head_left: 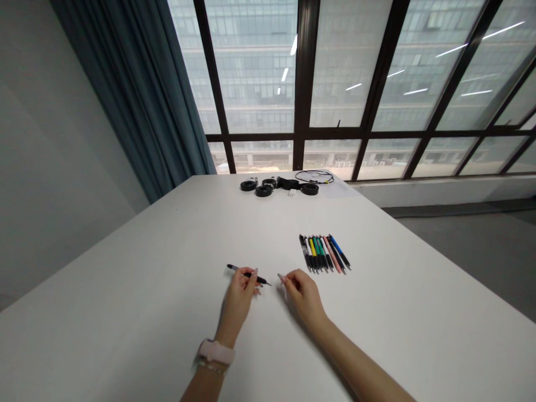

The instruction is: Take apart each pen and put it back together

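From my remote view, the left hand point(243, 286) grips a black pen point(262, 280) between thumb and fingers just above the white table point(167, 290), its tip pointing toward the right hand point(306, 291). I note the right fingers drawn close together near that tip; I cannot tell whether they pinch anything. Beyond the right hand lies a row of pens point(321, 254).

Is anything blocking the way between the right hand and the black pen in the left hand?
Nothing visible does. The right hand is just to the right of the tip of the black pen in the left hand, with only a gap between them above the white table.
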The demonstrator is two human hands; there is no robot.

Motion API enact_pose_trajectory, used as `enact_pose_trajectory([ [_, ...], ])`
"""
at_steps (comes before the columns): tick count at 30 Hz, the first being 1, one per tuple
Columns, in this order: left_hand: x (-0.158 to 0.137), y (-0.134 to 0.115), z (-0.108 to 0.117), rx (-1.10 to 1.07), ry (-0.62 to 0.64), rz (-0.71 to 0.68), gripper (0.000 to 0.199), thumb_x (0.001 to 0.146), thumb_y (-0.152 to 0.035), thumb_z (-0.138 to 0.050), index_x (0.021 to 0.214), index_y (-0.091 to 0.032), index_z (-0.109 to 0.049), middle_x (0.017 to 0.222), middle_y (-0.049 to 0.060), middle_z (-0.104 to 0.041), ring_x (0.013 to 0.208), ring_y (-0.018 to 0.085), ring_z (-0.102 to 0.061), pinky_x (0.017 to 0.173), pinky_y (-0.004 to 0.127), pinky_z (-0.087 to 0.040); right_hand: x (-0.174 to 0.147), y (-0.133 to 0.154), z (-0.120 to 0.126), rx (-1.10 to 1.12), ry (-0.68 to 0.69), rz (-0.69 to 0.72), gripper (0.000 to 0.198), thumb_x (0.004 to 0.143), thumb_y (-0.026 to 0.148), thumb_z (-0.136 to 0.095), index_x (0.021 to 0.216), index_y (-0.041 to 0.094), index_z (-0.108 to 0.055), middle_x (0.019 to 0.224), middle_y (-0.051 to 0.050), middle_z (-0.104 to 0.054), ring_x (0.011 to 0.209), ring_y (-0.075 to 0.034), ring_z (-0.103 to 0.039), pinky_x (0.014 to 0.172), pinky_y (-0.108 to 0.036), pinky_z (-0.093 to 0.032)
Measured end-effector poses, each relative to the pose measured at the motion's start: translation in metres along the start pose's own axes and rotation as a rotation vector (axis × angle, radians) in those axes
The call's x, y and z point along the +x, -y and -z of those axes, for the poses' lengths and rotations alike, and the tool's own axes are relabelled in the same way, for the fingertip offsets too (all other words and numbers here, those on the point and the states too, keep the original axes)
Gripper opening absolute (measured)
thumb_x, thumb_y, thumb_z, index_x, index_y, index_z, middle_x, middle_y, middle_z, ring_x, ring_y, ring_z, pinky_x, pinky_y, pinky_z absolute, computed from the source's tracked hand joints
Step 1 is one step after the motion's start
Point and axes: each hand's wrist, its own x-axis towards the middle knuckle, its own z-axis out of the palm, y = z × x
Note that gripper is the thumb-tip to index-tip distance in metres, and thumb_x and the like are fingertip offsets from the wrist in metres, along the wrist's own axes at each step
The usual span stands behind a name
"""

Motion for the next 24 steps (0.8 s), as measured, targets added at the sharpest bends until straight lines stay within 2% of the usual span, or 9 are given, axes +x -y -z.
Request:
enact_pose_trajectory([
  [4, 0.001, 0.001, 0.0, -0.004, -0.002, 0.011, 0.042, 0.077, -0.061, -0.062, 0.09, -0.022, -0.052, 0.063, -0.001, -0.069, 0.056, 0.019, -0.067, 0.055, 0.029, -0.051, -0.001, 0.002, -0.004, 0.267, 0.059, -0.121, 0.032, 0.088, 0.048, -0.059, 0.077, 0.019, -0.064, 0.066, -0.001, -0.063, 0.063, -0.016, -0.055, 0.061, -0.028, -0.041],
  [10, 0.0, 0.004, 0.0, -0.022, 0.006, 0.009, 0.041, 0.079, -0.06, -0.061, 0.092, -0.022, -0.051, 0.064, -0.001, -0.07, 0.057, 0.018, -0.067, 0.056, 0.029, -0.05, 0.0, -0.005, -0.016, 0.532, 0.052, -0.189, 0.034, 0.074, 0.049, -0.074, 0.088, 0.019, -0.066, 0.075, -0.004, -0.069, 0.071, -0.019, -0.063, 0.071, -0.032, -0.049],
  [14, 0.0, 0.005, 0.0, -0.008, 0.006, -0.001, 0.039, 0.081, -0.058, -0.061, 0.093, -0.022, -0.051, 0.066, -0.002, -0.07, 0.057, 0.017, -0.067, 0.058, 0.029, -0.05, -0.002, -0.003, -0.016, 0.476, 0.113, -0.131, 0.028, 0.076, 0.038, -0.073, 0.095, 0.019, -0.068, 0.08, -0.003, -0.069, 0.073, -0.018, -0.063, 0.076, -0.033, -0.05],
  [19, -0.001, 0.003, -0.002, -0.016, 0.022, -0.004, 0.038, 0.082, -0.057, -0.06, 0.093, -0.022, -0.05, 0.069, -0.001, -0.07, 0.06, 0.018, -0.067, 0.06, 0.029, -0.05, -0.008, 0.003, -0.014, 0.352, 0.118, -0.024, 0.024, 0.081, 0.028, -0.064, 0.104, 0.022, -0.062, 0.08, -0.001, -0.067, 0.075, -0.017, -0.063, 0.077, -0.031, -0.05],
  [24, -0.005, 0.001, -0.005, -0.033, 0.062, -0.017, 0.037, 0.083, -0.056, -0.06, 0.094, -0.023, -0.05, 0.067, -0.002, -0.068, 0.06, 0.017, -0.066, 0.061, 0.029, -0.05, -0.009, 0.005, -0.013, 0.241, 0.118, 0.014, 0.022, 0.083, 0.023, -0.06, 0.105, 0.022, -0.061, 0.085, -0.002, -0.069, 0.08, -0.018, -0.064, 0.079, -0.031, -0.049],
])
